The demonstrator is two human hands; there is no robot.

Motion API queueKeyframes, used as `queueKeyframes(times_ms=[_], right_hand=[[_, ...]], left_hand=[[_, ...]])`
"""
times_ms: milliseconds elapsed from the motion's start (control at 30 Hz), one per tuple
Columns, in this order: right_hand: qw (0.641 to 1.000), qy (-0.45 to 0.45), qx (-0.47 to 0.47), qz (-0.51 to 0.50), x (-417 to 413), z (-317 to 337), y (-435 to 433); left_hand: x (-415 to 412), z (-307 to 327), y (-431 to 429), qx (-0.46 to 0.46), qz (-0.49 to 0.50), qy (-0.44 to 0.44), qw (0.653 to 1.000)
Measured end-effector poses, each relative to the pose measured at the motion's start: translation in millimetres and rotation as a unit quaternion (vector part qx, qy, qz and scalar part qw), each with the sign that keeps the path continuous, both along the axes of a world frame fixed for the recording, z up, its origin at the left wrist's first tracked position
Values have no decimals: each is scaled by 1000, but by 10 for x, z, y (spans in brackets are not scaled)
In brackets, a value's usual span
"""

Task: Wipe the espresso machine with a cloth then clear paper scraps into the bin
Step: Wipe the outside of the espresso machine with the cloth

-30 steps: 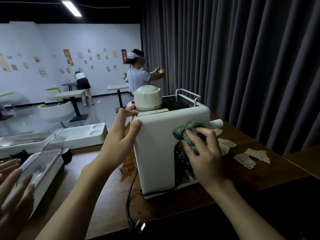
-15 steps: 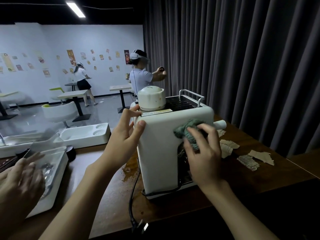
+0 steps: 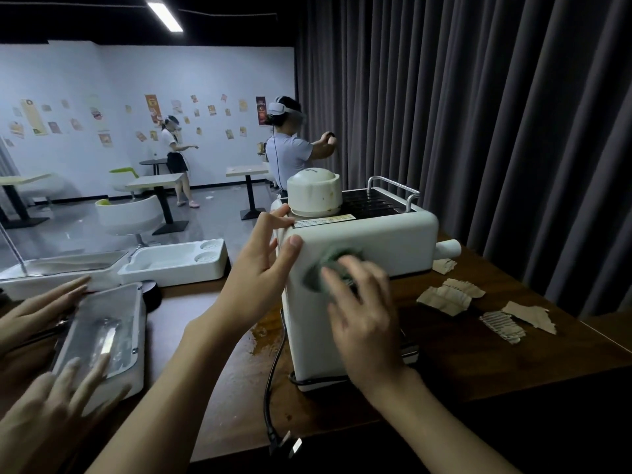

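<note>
At bench (image 3: 444, 357) near edge: left hand (image 3: 260, 268), fingers spread, braces top corner of espresso machine (image 3: 383, 241); right hand (image 3: 362, 316), fingers straight, presses green cloth (image 3: 323, 270) on its near face.

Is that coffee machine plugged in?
Unplugged. The espresso machine's cord ends in a plug lying loose on the wooden table, prongs showing.

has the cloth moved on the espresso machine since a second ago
Yes. The green cloth has slid left across the espresso machine, away from its white spout and toward the left hand.
</note>
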State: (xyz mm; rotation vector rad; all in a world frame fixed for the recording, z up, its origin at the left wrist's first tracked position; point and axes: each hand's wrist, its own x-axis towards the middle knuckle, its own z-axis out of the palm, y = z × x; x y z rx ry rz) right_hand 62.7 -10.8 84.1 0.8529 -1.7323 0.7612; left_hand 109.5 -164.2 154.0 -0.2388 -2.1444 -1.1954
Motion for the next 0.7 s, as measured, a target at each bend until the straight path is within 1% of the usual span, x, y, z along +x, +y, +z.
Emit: queueKeyframes(times_ms=[67,133,167,200,267,300,333,433,467,500,533,633,667,700], right_hand=[[994,49,90,26,46,-94,-2],[987,88,133,32,-2,-57,66],[987,95,125,21,-35,-18,88],[991,87,97,4,-63,19,106],[999,42,17,-22,-73,48,91],[999,31,2,-24,-44,28,51],[999,33,13,-16,-2,-10,3],[989,81,119,20,86,-148,-15],[987,89,134,21,56,-141,42],[988,85,125,12,9,-113,101],[993,67,95,-3,-45,-79,158],[998,-3,-37,-43,-162,-1,257],[997,-11,-52,-50,-146,-7,239],[998,-11,-44,-49,-118,-34,209]], left_hand=[[0,-3,9,3,-6,5,1000],[1,-6,10,1,-5,4,1000],[3,-8,5,0,-4,5,1000],[3,-9,1,2,-3,5,1000],[-6,-13,-3,8,-8,3,1000],[-11,-19,-6,9,-8,4,1000],[-16,-22,-7,7,-6,5,1000],[-27,-36,-11,-4,-1,11,1000],[-30,-42,-10,-4,0,16,1000],[-32,-49,-11,-2,0,20,1000],[-33,-56,-11,0,-1,22,1000],[-26,-60,8,6,1,13,1000],[-27,-58,16,5,3,13,1000],[-27,-59,21,4,5,16,1000]])
